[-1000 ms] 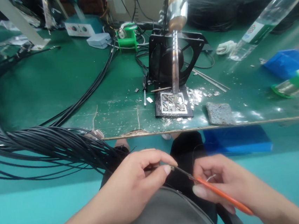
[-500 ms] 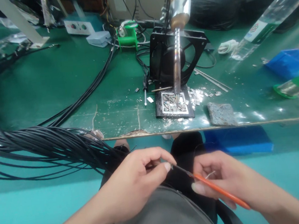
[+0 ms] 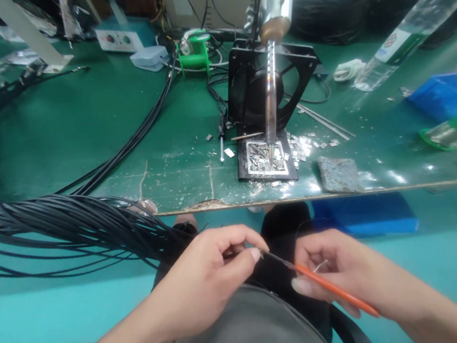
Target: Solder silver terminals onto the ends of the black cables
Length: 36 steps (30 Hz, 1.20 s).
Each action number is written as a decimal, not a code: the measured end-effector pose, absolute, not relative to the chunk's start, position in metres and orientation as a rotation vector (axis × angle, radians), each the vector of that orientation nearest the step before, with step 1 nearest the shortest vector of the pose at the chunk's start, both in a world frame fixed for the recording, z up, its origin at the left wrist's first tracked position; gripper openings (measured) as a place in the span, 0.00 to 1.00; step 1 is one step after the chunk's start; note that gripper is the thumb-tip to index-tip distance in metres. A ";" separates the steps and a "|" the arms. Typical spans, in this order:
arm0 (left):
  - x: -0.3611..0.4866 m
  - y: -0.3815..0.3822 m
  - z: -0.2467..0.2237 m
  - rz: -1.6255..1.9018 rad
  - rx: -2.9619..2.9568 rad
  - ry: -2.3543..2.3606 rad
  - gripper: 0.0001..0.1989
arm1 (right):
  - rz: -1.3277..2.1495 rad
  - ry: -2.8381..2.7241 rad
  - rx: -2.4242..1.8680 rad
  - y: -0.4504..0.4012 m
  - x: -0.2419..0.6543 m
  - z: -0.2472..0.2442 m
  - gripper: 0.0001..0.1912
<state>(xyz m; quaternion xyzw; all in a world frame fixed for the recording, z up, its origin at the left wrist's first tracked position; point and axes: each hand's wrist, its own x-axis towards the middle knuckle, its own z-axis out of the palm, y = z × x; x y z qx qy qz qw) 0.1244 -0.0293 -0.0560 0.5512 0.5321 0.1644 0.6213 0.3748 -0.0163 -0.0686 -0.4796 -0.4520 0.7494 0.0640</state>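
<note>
My left hand [image 3: 222, 272] pinches the end of a thin dark cable between thumb and forefinger, above my lap. My right hand [image 3: 337, 269] is closed on an orange-handled tool [image 3: 337, 291], whose narrow metal tip reaches left to the pinched end. A thin pale wire sticks out near the right fingers. The small part at my left fingertips is too tiny to make out. Beside my left wrist, a thick bundle of black cables [image 3: 96, 222] hangs over the table edge.
On the green table [image 3: 180, 171], a soldering iron [image 3: 271, 92] points down at a tray of metal bits [image 3: 266, 158] before a black fan [image 3: 253, 91]. Right of it lie a grey block [image 3: 338, 174], a plastic bottle [image 3: 394, 47] and a blue bin [image 3: 445, 96].
</note>
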 end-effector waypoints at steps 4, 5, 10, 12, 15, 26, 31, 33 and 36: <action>0.125 -0.029 -0.056 0.374 1.264 1.227 0.11 | 2.257 -1.380 -1.443 -0.015 0.375 -0.069 0.23; 0.125 -0.028 -0.056 0.375 1.262 1.227 0.11 | 2.252 -1.387 -1.440 -0.015 0.375 -0.069 0.24; 0.126 -0.027 -0.056 0.369 1.258 1.226 0.11 | 2.239 -1.425 -1.440 -0.015 0.375 -0.070 0.24; 0.126 -0.027 -0.057 0.373 1.261 1.223 0.12 | 2.248 -1.422 -1.443 -0.015 0.375 -0.070 0.23; 0.126 -0.027 -0.057 0.379 1.260 1.214 0.12 | 2.271 -1.401 -1.434 -0.015 0.375 -0.071 0.23; 0.127 -0.026 -0.058 0.361 1.267 1.234 0.11 | 2.277 -1.393 -1.444 -0.014 0.373 -0.070 0.23; 0.128 -0.027 -0.057 0.358 1.261 1.238 0.11 | 2.264 -1.396 -1.443 -0.015 0.374 -0.070 0.22; 0.128 -0.027 -0.057 0.357 1.254 1.235 0.12 | 2.262 -1.400 -1.449 -0.015 0.374 -0.069 0.22; 0.128 -0.027 -0.057 0.355 1.258 1.231 0.12 | 2.265 -1.404 -1.451 -0.015 0.374 -0.069 0.23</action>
